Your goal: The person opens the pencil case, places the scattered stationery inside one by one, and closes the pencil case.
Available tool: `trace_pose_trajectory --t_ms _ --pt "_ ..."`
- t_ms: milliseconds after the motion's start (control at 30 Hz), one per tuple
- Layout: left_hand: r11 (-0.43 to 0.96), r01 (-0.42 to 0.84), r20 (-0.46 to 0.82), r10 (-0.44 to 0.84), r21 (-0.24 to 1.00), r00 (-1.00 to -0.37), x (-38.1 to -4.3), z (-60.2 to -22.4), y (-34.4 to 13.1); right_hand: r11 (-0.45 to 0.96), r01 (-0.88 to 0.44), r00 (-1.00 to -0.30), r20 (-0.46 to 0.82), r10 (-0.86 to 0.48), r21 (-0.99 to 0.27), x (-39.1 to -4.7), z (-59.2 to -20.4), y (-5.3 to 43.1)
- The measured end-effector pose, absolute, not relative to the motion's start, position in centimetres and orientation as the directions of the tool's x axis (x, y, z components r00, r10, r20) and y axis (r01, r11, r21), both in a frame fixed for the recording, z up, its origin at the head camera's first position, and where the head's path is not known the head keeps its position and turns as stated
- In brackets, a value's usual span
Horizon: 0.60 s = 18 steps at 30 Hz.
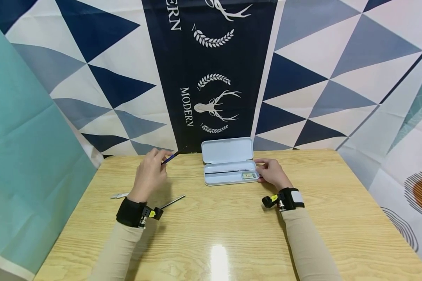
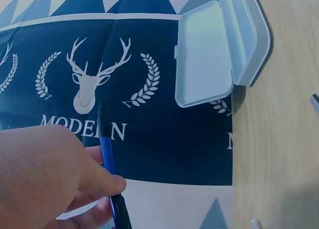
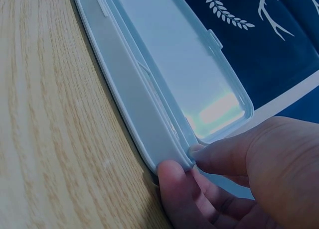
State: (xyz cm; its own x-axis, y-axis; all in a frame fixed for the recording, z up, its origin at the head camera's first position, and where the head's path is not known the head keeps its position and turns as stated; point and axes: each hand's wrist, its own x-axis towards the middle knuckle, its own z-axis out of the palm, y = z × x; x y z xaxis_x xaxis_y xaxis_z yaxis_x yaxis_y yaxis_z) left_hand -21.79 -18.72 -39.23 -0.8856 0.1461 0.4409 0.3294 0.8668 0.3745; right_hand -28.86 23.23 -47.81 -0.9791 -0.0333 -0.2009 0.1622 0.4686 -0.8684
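Observation:
My left hand pinches a blue pen with a black grip, raised above the table's back left part. In the left wrist view the pen's dark end points away from the hand. A light blue pencil case lies with its lid raised against the back wall. At the case's right end, my right hand grips the wall between thumb and fingers. Inside lie a thin dark stick and a small yellowish block at the right, probably an eraser.
On the wooden table, a slim silver-grey rod lies beside the left wrist. Farther left is a whitish slender item, partly hidden by the left arm. A patterned cloth hangs behind the table's back edge.

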Motion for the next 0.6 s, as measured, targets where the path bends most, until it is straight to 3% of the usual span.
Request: trace_pose_trajectory --t_ms 267,600 --pt "0.889 0.374 0.469 0.22 0.264 -0.855 -22.5 -37.5 -18.9 0.459 0.168 -0.978 -0.205 -0.032 -0.873 -28.6 -47.6 23.1" --pt "0.898 0.377 0.438 0.253 0.225 -0.863 -23.1 -37.7 -18.2 0.465 0.173 -0.977 -0.21 -0.029 -0.869 -28.7 -47.6 23.1"
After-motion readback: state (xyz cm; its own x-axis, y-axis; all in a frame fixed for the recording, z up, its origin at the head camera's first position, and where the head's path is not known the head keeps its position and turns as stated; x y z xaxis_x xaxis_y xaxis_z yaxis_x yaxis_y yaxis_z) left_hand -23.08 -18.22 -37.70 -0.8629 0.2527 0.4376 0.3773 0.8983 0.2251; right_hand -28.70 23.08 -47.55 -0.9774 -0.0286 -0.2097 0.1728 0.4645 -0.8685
